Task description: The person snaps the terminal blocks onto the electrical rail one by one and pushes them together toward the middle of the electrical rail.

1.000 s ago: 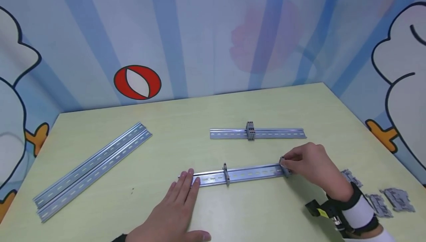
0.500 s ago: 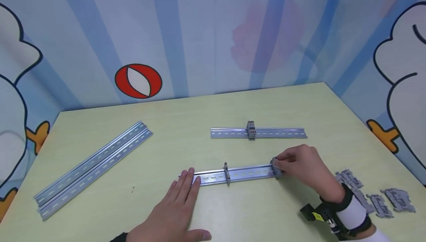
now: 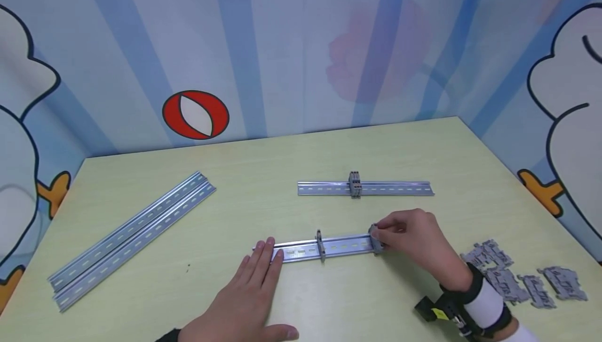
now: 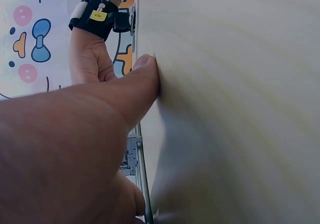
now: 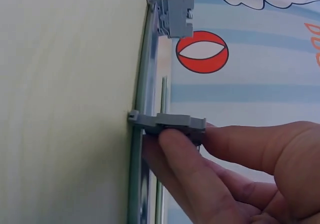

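Note:
In the head view, my left hand (image 3: 244, 297) lies with straight fingers across the left end of a slotted metal DIN rail (image 3: 348, 246). My right hand (image 3: 416, 237) pinches a grey terminal block (image 3: 374, 239) between thumb and fingers, on the right part of that rail. Seen from the right wrist, the held terminal block (image 5: 172, 121) sits against the rail (image 5: 135, 184), its foot at the rail's edge. Further left along the same rail stands a second grey terminal block (image 3: 320, 246), apart from the held one. The rail's right end is hidden behind my right hand.
Behind the front rail lies another rail (image 3: 395, 189) bearing a small stack of grey blocks (image 3: 355, 184). Two bare rails (image 3: 134, 240) rest side by side, slanted, at the left. Several loose terminal blocks (image 3: 507, 284) lie flat at the right, beside my right forearm.
My right hand has moved left along the rail with the pinched terminal block, nearer to the second block. More loose blocks show at the right. The left hand stays put.

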`<move>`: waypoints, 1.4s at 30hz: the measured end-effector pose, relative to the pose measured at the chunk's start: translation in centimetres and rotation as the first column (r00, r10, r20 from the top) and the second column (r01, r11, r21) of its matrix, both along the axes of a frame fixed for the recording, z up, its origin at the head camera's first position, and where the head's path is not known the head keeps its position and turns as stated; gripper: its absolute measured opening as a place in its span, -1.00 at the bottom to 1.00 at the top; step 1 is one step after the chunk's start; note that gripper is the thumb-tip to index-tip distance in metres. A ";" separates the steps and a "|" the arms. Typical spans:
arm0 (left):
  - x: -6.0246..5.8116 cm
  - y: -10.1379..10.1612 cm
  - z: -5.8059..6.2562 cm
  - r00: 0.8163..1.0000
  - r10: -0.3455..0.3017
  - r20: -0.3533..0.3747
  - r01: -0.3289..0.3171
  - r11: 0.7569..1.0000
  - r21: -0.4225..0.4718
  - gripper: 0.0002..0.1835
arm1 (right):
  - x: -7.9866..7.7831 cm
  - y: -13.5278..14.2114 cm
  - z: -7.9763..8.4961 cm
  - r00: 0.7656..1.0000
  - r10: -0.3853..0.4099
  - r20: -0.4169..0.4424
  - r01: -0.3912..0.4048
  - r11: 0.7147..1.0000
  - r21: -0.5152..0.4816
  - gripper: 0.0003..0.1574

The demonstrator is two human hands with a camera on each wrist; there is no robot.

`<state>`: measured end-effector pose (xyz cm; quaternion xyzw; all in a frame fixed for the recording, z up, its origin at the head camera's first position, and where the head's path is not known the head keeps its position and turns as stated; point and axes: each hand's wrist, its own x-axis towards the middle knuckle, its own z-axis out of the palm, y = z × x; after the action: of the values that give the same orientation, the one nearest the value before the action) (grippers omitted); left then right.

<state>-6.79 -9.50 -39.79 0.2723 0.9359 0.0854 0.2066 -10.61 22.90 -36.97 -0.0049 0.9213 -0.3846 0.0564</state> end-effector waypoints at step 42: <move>0.0 0.0 0.1 1.000 0.005 0.001 -0.005 0.999 0.032 0.36 | 0.9 -6.5 -2.5 0.992 0.127 0.002 -0.121 0.948 -0.293 -0.67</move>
<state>-6.76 -9.54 -39.65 0.2734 0.9350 0.1008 0.2024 -9.75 16.42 -39.51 -0.0671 0.8516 -0.5123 0.0885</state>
